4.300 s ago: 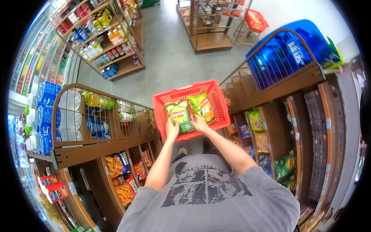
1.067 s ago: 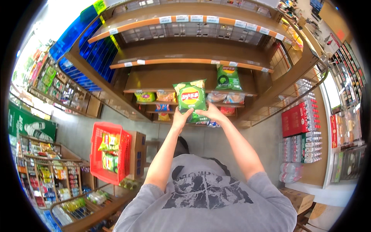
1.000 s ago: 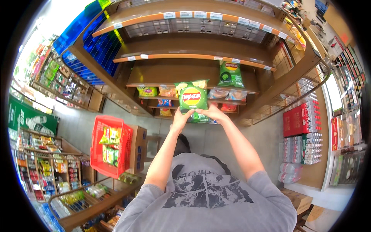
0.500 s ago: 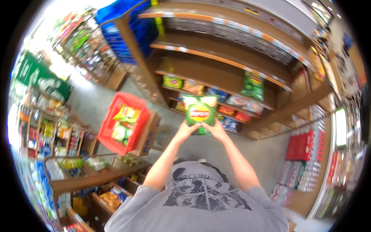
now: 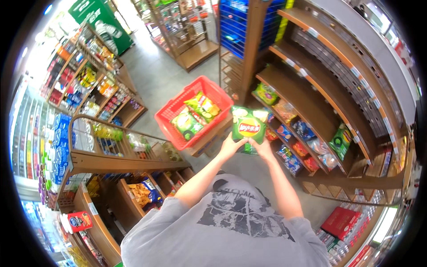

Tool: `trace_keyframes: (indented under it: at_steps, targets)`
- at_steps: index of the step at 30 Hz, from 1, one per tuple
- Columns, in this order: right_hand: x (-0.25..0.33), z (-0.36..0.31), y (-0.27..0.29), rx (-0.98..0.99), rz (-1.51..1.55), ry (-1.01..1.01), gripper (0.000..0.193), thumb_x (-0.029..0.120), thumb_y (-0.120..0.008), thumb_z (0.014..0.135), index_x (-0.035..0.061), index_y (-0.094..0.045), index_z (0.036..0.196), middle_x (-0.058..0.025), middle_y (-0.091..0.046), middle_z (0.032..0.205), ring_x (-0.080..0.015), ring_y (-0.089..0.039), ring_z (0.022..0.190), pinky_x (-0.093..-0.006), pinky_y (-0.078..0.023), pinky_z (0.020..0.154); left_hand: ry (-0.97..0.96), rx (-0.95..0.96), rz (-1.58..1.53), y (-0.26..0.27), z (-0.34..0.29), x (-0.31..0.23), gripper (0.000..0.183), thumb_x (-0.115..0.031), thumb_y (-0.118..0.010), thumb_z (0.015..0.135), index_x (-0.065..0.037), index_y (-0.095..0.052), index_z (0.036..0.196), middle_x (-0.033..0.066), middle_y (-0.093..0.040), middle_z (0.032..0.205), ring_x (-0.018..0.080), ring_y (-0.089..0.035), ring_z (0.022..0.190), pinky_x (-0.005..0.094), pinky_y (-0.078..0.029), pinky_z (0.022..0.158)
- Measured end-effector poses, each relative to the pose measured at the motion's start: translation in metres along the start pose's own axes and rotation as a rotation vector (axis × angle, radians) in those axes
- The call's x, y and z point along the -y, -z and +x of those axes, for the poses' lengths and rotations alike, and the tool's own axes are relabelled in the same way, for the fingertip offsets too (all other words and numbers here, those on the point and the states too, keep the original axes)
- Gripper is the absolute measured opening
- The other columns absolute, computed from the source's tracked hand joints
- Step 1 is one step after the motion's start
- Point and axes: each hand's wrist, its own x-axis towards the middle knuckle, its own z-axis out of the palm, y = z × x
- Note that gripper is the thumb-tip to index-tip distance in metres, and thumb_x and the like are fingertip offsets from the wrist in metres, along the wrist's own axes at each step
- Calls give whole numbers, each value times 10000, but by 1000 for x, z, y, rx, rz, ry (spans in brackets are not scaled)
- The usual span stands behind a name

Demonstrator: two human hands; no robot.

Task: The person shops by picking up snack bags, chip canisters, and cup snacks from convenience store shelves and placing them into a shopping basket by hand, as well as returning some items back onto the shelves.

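Note:
Both my hands grip a green chip bag [image 5: 250, 123] with a yellow and red round emblem, held upright before me. My left hand [image 5: 232, 146] closes on its lower left corner, and my right hand [image 5: 261, 147] on its lower right. Just left of the bag, a red plastic basket [image 5: 171, 132] rests on a cardboard box [image 5: 212, 137]. Inside the basket lie a yellow chip bag [image 5: 203, 107] and a green chip bag [image 5: 187, 123]. Part of another green package [image 5: 250, 148] shows between and below my hands.
To the right stands a brown shelf unit [image 5: 307, 84] with several snack bags on its lower tiers, including a green bag [image 5: 341, 141]. A brown rack [image 5: 133, 164] stands at near left. Stacked drinks and a red carton [image 5: 340, 222] sit at lower right.
My view has turned left, so the shelves now sit farther right and the basket nearer the middle. The held bag has come closer to the basket, still in both hands.

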Motion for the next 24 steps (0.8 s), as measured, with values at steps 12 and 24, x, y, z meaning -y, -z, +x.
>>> trace_keyframes:
  at_steps: [12,24]
  targets:
    - [-19,95,-105,120,-225,27,570,313,-764,864,40,-551,1317,-108,-667,1210,-178,-616,1109,-338,-474,962,61,-386,-14,105,27,16,793,-405,-826,771,33,-460,1322,188,-612,1231,231,-594,1134,357,-460,981]
    - [-23,176,-204,464,-298,-48,623,315,-774,854,18,-515,1336,-130,-648,1235,-198,-598,1147,-345,-461,993,108,-638,-320,187,40,57,588,-297,-792,844,-19,-521,1286,105,-650,1158,183,-611,1065,331,-478,938]
